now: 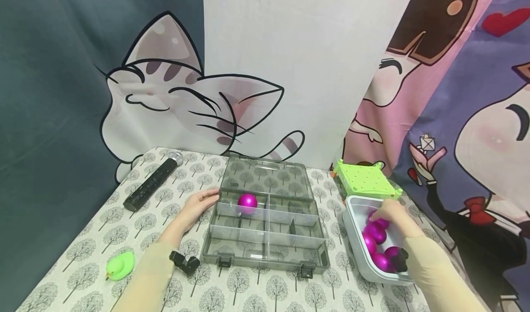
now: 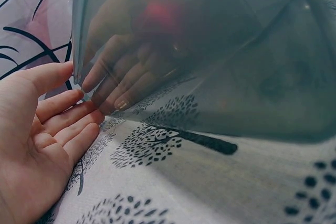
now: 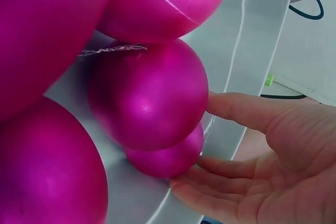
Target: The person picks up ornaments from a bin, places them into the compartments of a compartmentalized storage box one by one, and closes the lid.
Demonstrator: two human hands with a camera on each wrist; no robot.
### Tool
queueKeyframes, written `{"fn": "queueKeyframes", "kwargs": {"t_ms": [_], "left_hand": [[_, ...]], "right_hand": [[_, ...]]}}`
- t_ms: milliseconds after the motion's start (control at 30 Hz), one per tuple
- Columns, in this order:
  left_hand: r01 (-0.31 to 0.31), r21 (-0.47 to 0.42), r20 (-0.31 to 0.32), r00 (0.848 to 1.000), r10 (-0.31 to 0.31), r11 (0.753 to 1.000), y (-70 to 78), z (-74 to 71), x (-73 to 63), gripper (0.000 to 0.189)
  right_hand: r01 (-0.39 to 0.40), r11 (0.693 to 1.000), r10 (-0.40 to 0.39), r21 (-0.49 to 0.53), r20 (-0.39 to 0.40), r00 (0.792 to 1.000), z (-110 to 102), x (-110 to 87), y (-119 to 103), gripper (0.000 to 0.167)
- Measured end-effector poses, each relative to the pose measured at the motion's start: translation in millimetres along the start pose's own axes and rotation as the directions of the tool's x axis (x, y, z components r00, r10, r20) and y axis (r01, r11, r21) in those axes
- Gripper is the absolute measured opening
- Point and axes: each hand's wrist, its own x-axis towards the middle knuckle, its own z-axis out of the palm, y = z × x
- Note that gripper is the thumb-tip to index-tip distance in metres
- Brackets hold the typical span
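My left hand (image 1: 198,207), fingers relaxed, rests against the left side of a grey see-through divider box (image 1: 239,234), near the lid hinge; the left wrist view shows the fingertips at its corner. The lid (image 1: 267,178) lies folded back. A shiny magenta bauble (image 1: 247,203) sits in the rear left compartment. To the right, my right hand (image 1: 395,215) reaches into a white tub (image 1: 357,252) of several magenta baubles (image 1: 375,233). In the right wrist view its thumb and fingers go round the farthest bauble (image 3: 167,162), partly hidden by another bauble (image 3: 149,95).
A black microphone (image 1: 153,183) lies at the back left, with a green toy duck (image 1: 120,265) at the front left. Behind the tub stands a bright green perforated stand (image 1: 366,179). A cartoon-printed curtain (image 1: 306,49) hangs behind the tree-patterned tablecloth (image 1: 275,291).
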Motion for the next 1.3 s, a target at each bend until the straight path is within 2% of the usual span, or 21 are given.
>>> {"fn": "queueKeyframes", "kwargs": {"t_ms": [167,500,833,1300], "left_hand": [[0.010,0.009,-0.003,1.000,-0.010,1.000,0.4,1.1,0.1,0.056],[0.014,-0.002,-0.011,1.000,-0.014,1.000,0.0,1.7,1.5,0.054],[0.005,0.007,-0.004,1.000,-0.005,1.000,0.4,0.9,-0.3,0.056],[0.008,0.002,0.002,1.000,-0.008,1.000,-0.9,0.4,0.2,0.058]], "right_hand": [[0.047,0.999,-0.047,-0.011,-0.015,0.999,2.9,-0.2,-1.1,0.053],[0.041,0.999,-0.040,-0.029,0.031,0.999,1.3,-2.1,-2.3,0.031],[0.016,0.999,-0.018,0.031,0.062,0.998,4.9,0.4,2.8,0.027],[-0.015,1.000,0.016,-0.016,0.057,0.998,9.5,4.2,2.6,0.028]]}}
